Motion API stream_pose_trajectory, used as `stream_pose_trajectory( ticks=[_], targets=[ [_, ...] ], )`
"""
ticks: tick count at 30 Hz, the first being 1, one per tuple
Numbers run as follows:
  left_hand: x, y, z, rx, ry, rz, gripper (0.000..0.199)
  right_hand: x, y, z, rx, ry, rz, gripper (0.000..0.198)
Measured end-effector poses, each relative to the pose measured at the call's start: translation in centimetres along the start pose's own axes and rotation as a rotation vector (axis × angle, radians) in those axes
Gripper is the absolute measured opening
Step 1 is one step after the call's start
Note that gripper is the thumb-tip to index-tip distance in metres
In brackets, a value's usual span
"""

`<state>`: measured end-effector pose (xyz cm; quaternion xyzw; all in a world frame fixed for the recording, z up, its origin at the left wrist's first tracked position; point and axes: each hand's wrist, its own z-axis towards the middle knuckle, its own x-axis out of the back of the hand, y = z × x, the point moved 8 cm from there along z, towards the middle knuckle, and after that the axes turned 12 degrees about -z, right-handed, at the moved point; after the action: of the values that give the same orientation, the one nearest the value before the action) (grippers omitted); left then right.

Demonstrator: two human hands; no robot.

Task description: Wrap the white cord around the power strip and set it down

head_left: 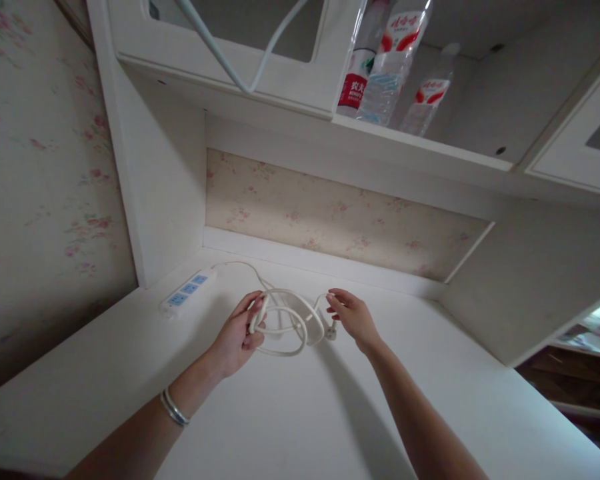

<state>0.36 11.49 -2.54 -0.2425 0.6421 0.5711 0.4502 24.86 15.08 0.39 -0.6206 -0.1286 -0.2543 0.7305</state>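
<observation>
Loops of a white power cord (303, 338) are gathered in my left hand (240, 333), whose fingers close round one side of the coil. My right hand (351, 313) pinches the cord's free end to the right of the coil. Just below those fingers hangs the plug (331, 331). From the coil the cord runs back left to a white power strip (189, 291) with blue socket faces, which lies on the white desktop (280, 420) near the left side panel. A silver bracelet is on my left wrist.
White cabinets (230, 73) overhang the desk, with plastic bottles (390, 63) on an open shelf at upper right. A pale bent tube or cable (250, 87) hangs in front at the top. Side panels (165, 167) and flowered wallpaper (300, 207) enclose the back.
</observation>
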Motion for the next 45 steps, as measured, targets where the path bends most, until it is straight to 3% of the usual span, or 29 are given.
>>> stream_pose_trajectory(
  ticks=[3, 7, 12, 14, 17, 19, 21, 23, 25, 27, 30, 34, 40, 42, 45],
  targets=[
    [-0.3, -0.1, -0.4, 0.002, 0.015, 0.072, 0.026, -1.7, -0.4, 1.0, 0.019, -0.058, -0.031, 0.038],
    [-0.7, -0.2, -0.7, -0.003, 0.023, 0.154, 0.024, -4.8, -2.1, 1.5, 0.087, -0.251, -0.093, 0.037],
    [-1.1, -0.2, -0.8, -0.033, 0.002, 0.176, 0.022, -6.8, -5.4, 0.1, 0.349, -0.439, -0.192, 0.025],
    [-1.2, 0.0, -0.8, -0.05, -0.001, 0.172, 0.022, -5.8, -5.6, 0.1, 0.33, -0.355, -0.216, 0.025],
    [-1.1, 0.0, -0.7, -0.064, 0.01, 0.168, 0.022, -1.6, -4.7, -0.7, 0.131, 0.038, -0.102, 0.033],
    [-0.9, -0.1, -0.6, -0.07, 0.031, 0.159, 0.023, 0.7, -4.3, -3.4, 0.073, 0.286, 0.083, 0.034],
    [-0.6, -0.3, -0.6, -0.07, 0.056, 0.153, 0.024, 0.8, -4.4, -6.8, 0.092, 0.357, 0.288, 0.032],
    [-0.4, -0.5, -0.6, -0.075, 0.077, 0.162, 0.024, -2.2, -4.9, -9.5, 0.102, 0.132, 0.357, 0.032],
    [-0.3, -0.6, -0.6, -0.083, 0.085, 0.191, 0.025, -6.0, -4.6, -11.4, 0.009, -0.134, 0.364, 0.037],
    [-0.3, -0.8, -0.6, -0.076, 0.059, 0.225, 0.025, -8.6, -3.7, -12.0, -0.11, -0.259, 0.399, 0.043],
    [-0.8, -1.7, -0.6, -0.028, -0.012, 0.241, 0.025, -9.5, -2.9, -10.8, -0.206, -0.253, 0.572, 0.048],
    [-1.5, -3.1, -0.9, 0.033, -0.061, 0.229, 0.025, -8.3, -3.1, -8.9, -0.189, -0.188, 0.804, 0.049],
    [-1.8, -4.1, -1.2, 0.082, -0.068, 0.425, 0.027, -6.9, -2.9, -7.3, -0.173, -0.149, 0.935, 0.029],
    [-1.7, -4.0, -1.1, 0.089, -0.065, 0.515, 0.031, -6.7, -2.6, -6.7, -0.19, -0.183, 0.944, 0.022],
    [-1.7, -3.9, -1.1, 0.079, -0.099, 0.65, 0.037, -7.2, -2.8, -6.4, -0.175, -0.35, 0.838, 0.018]
  ],
)
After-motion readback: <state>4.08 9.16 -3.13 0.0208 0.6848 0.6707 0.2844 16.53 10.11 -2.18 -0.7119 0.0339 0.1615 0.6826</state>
